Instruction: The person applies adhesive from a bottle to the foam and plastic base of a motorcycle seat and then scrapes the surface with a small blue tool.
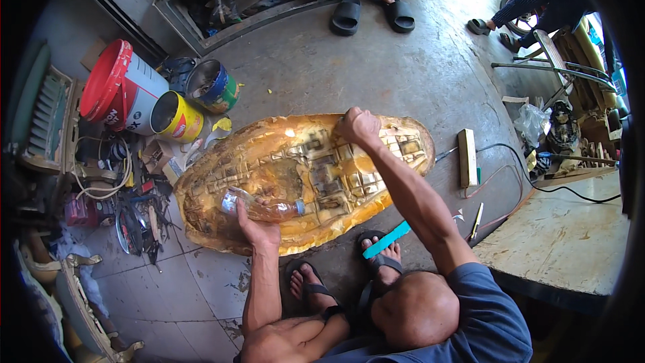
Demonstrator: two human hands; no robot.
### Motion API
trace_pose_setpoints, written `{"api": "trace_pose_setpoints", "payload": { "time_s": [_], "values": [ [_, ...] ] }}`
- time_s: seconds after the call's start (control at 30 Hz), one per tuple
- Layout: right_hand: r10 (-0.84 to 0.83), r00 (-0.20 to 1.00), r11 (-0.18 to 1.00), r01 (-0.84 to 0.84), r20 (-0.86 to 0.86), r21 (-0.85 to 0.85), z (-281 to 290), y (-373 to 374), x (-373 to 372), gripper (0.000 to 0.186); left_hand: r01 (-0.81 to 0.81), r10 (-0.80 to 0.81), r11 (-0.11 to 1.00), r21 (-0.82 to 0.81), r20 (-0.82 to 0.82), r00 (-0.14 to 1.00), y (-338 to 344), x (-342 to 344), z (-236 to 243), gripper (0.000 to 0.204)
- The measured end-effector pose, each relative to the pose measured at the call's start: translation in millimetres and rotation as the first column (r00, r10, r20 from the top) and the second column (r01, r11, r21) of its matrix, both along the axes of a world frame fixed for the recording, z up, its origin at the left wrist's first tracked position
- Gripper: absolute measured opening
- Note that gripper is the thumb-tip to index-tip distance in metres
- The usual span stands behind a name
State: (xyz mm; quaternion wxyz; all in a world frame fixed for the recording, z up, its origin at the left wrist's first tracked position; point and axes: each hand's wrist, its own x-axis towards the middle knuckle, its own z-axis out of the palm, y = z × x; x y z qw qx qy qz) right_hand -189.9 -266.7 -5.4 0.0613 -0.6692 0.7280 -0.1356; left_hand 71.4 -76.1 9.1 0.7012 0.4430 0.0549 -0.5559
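On the floor before me lies a large oval amber-yellow shell [222, 154], its hollow, ribbed inner side facing up. Across its near left part, my left hand [257, 227] grips a clear plastic bottle [272, 210] with brownish liquid inside. The bottle lies nearly level, its blue cap pointing right. My right hand [361, 126] is closed in a fist at the shell's far rim, right of the middle; what it holds, if anything, is hidden. A turquoise strip [386, 238] lies over my right sandalled foot.
Left of the shell stand a white bucket with a red rim [144, 91], a yellow can [181, 117] and a blue-green can [218, 87], above scattered tools [134, 222]. Rightward are a wooden block [467, 158], a black cable [544, 188] and a low table [557, 235]. Other people sit beyond.
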Motion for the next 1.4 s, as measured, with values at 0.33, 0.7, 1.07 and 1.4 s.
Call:
{"api": "trace_pose_setpoints", "payload": {
  "time_s": [0.33, 0.7, 1.07, 1.4],
  "values": [
    [-0.412, 0.879, 0.911, 0.401, 0.240, 0.098, 31, 41, -37, 0.035, 0.066, -0.068, 0.996, -0.053, -0.042, 0.997, 5, 6, -2, 0.035],
    [-0.271, 0.945, 0.962, 0.273, 0.181, 0.012, 4, -4, 47, 0.029, 0.040, -0.040, 0.999, 0.000, -0.016, 0.999, 5, 1, -5, 0.036],
    [0.747, 0.502, 0.614, -0.773, -0.437, 0.160, 35, 0, 6, 0.029, 0.091, -0.091, 0.996, -0.013, 0.004, 0.996, 11, 6, -7, 0.036],
    [0.847, 0.275, 0.495, -0.721, -0.456, 0.485, 58, -29, -131, 0.010, 0.068, -0.067, 0.997, -0.036, 0.010, 0.998, 7, 4, -14, 0.035]
  ]
}}
